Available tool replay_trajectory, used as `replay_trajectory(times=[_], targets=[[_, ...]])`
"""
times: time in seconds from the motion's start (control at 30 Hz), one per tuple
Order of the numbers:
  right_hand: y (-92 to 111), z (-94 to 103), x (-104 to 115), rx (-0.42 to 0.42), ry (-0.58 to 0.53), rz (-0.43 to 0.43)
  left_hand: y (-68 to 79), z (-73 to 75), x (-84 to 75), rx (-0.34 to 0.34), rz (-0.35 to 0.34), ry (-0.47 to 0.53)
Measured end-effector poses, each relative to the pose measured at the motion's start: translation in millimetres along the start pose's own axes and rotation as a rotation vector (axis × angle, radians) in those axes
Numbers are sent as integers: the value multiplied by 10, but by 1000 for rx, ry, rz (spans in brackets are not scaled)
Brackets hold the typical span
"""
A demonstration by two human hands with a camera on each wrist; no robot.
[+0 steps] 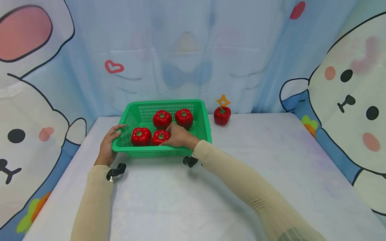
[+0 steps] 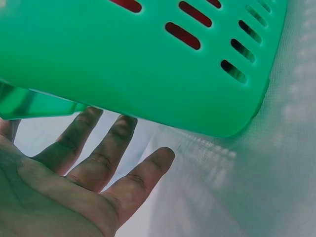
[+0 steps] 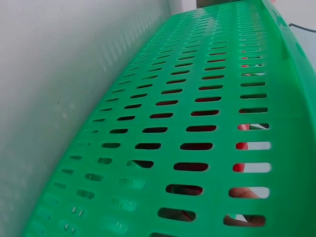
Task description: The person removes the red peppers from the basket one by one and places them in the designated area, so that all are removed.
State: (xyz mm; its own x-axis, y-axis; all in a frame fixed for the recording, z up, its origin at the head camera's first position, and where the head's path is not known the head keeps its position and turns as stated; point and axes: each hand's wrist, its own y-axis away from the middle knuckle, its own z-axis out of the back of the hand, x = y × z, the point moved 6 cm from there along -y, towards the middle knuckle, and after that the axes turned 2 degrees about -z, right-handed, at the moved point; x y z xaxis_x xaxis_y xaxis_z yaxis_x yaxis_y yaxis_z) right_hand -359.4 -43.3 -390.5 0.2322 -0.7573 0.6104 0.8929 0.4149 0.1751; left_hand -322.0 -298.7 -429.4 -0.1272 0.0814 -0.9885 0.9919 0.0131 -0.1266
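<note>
A green plastic basket (image 1: 164,149) with slotted walls stands on the table and holds several red bell peppers. My right hand (image 1: 180,136) reaches over its front rim and grips the front middle bell pepper (image 1: 159,136) between thumb and fingers. Beside that one sits another bell pepper (image 1: 141,136), and two more lie behind, one left (image 1: 162,119) and one right (image 1: 184,117). At the basket's left side is my left hand (image 1: 108,144), its fingers (image 2: 140,180) nearly straight along the rim. In the right wrist view, the slotted wall (image 3: 207,111) mostly hides the right hand.
One more bell pepper (image 1: 222,115) lies on the table, just right of the basket near the back edge. A white cloth (image 1: 169,201) covers the table. Behind it hangs a blue curtain (image 1: 187,50) printed with cartoon animals.
</note>
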Motion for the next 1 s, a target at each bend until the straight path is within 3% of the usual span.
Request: replay_trajectory(times=[0.3, 0.63, 0.8, 1.0], targets=[[51, 31, 30, -30, -20, 28, 0, 15, 26, -3, -7, -3], [108, 169, -54, -157, -225, 87, -2, -5, 27, 15, -11, -2], [181, 369, -105, -242, -316, 115, 2, -3, 25, 24, -19, 18], [305, 783, -282, -374, -477, 172, 8, 11, 22, 27, -31, 29]])
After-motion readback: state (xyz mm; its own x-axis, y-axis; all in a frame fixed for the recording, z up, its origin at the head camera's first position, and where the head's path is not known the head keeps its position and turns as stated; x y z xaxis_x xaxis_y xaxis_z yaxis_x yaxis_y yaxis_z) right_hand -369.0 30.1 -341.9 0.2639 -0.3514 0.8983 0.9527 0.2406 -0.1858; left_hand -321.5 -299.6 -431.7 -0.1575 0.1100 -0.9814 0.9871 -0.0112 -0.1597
